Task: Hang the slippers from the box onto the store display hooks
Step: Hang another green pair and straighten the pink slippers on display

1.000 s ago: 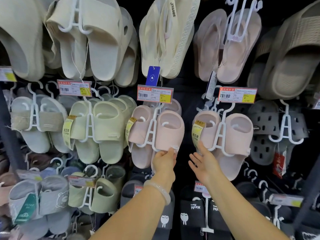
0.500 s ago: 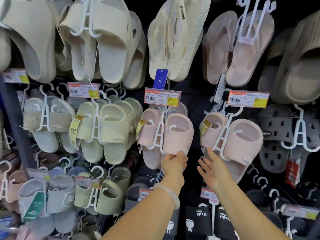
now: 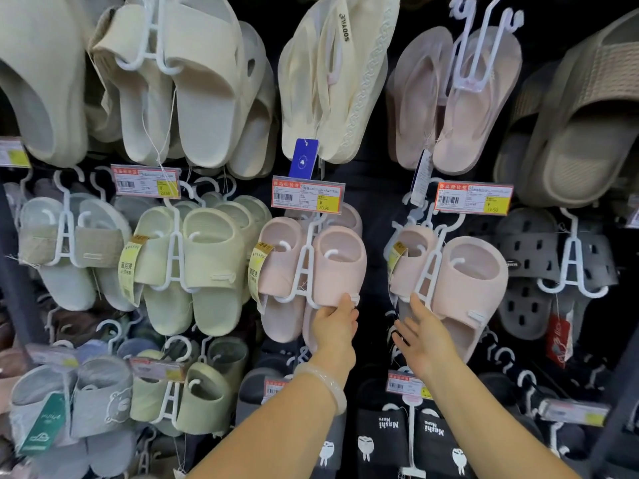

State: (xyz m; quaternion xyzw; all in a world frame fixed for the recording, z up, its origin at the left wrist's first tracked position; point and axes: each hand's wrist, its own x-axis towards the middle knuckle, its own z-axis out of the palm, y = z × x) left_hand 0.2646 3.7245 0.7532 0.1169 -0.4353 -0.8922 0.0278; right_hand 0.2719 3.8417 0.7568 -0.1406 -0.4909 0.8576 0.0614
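Two pairs of pale pink slippers hang on white plastic hangers in the middle row of the display wall. My left hand (image 3: 337, 321) grips the lower edge of the left pink pair (image 3: 321, 267), thumb on the strap front. My right hand (image 3: 420, 328) reaches up with straight fingers that touch the underside of the right pink pair (image 3: 463, 281), near its hanger (image 3: 427, 274). That right pair hangs tilted, its right slipper swung toward me. The hooks themselves are hidden behind price tags (image 3: 307, 198). No box is in view.
Green slippers (image 3: 193, 264) hang left of the pink pairs, grey perforated ones (image 3: 553, 267) to the right. Cream and beige pairs fill the top row. Black slippers (image 3: 411, 440) and more green and grey pairs hang below. Empty white hanger hooks (image 3: 508, 361) stick out at lower right.
The view has shifted, so the wall sits further right and lower in frame. The right pink pair has tilted out more. My two hands have kept their places under the pink pairs.
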